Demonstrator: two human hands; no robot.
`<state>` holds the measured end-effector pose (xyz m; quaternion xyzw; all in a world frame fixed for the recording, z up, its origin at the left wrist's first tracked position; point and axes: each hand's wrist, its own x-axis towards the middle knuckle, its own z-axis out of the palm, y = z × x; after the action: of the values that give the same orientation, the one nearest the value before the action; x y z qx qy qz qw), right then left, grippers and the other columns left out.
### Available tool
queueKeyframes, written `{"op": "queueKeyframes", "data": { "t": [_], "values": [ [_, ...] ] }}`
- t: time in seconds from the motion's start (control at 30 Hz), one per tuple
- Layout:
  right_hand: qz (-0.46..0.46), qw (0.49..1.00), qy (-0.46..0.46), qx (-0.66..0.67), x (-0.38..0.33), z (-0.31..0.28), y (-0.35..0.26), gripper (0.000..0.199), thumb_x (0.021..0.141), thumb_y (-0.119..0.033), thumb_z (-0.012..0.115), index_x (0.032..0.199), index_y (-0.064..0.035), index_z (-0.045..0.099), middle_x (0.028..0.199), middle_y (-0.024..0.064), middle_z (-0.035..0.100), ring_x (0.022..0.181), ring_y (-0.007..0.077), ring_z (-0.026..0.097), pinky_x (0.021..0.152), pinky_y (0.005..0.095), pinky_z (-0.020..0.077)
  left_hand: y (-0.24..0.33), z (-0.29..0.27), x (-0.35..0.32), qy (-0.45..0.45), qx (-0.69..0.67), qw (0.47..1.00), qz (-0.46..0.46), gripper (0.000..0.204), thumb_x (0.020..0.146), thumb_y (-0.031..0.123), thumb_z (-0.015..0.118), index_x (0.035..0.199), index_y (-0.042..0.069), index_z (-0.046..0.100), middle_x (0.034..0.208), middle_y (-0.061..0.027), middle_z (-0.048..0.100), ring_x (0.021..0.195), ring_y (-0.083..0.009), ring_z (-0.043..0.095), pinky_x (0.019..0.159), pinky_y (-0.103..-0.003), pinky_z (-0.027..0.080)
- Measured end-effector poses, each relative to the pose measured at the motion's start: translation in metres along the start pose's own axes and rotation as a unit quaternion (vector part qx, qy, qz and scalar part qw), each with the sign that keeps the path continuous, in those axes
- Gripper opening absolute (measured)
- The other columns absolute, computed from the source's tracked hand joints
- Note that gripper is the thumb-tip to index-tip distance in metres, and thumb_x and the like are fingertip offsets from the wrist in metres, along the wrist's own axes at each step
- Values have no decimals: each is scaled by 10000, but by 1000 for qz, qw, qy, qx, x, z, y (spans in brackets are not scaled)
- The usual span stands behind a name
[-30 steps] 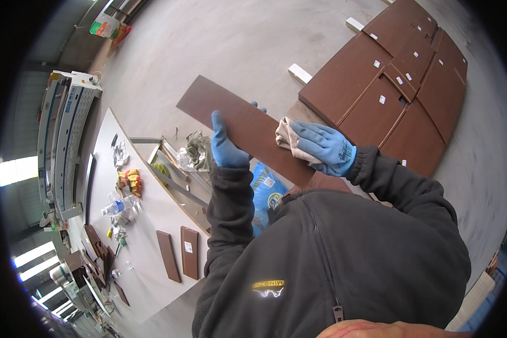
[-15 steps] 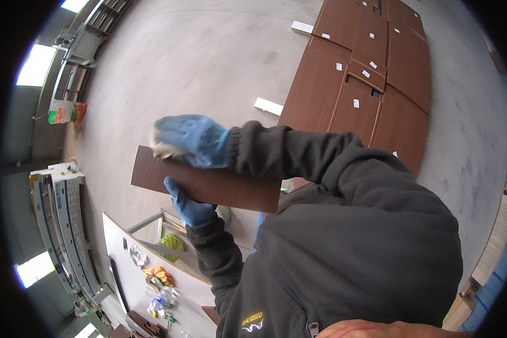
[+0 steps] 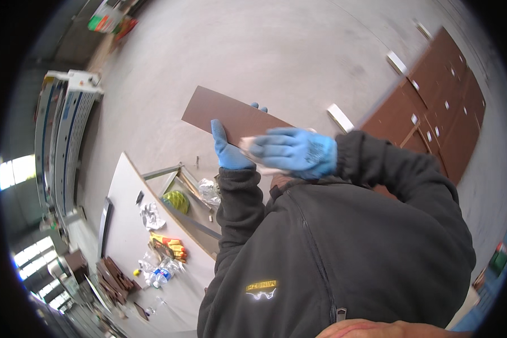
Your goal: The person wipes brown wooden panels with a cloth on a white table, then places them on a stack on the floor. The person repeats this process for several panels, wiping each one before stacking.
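Wiping is the step in hand: my left hand (image 3: 229, 151) grips the brown panel (image 3: 231, 115) held up over the concrete floor (image 3: 298, 50), my right hand (image 3: 296, 151) presses a pale cloth (image 3: 248, 142) on it; next, I judge, steady strokes along its face.

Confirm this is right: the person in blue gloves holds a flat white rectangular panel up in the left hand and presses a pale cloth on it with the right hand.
Not quite: the head view shows the flat rectangular panel is dark brown, not white. The rest holds: the blue-gloved left hand grips its edge and holds it up, while the blue-gloved right hand presses a pale cloth on its face.
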<state>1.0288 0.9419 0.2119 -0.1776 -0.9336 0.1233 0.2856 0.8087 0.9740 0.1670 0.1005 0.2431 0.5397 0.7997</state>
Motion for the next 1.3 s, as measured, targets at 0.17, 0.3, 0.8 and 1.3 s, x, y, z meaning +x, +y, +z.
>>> {"op": "queueKeyframes", "data": {
  "t": [0.17, 0.3, 0.8, 1.3],
  "values": [
    [-38, 998, -40, -7, 91, 34, 44, 537, 950, -97, 602, 1484, -44, 582, 1546, 119, 571, 1447, 248, 534, 1216, 441, 426, 134, -44, 46, 0, -17, 998, 65, 922, 968, 673, 610, 1532, -36, 437, 1559, -262, 490, 1442, -456, 459, 1217, -614, 367],
    [-89, 996, -17, 6, 196, 66, 135, 531, 895, -171, 703, 1401, -30, 620, 1503, 113, 597, 1415, 290, 552, 1126, 464, 488, 201, -75, 97, -68, -61, 996, -7, 921, 975, 683, 596, 1531, -36, 444, 1525, -246, 530, 1384, -441, 528, 1180, -576, 432],
    [167, 889, -78, 420, 473, 142, 439, 346, 1048, 5, 507, 1378, 33, 608, 1393, 185, 661, 1256, 289, 671, 1095, 410, 527, 579, -211, 296, 198, 20, 926, 321, 951, 998, 748, 472, 1585, 4, 386, 1591, -234, 465, 1464, -400, 447, 1231, -571, 350],
    [263, 737, -190, 593, 989, 369, 484, 600, 934, -46, 587, 1524, 39, 509, 1467, 192, 611, 1258, 246, 636, 1065, 356, 509, 912, -356, 309, 468, -77, 777, 413, 793, 973, 660, 646, 1555, 185, 391, 1369, -90, 583, 1208, -300, 617, 868, -551, 587]
  ]
}}
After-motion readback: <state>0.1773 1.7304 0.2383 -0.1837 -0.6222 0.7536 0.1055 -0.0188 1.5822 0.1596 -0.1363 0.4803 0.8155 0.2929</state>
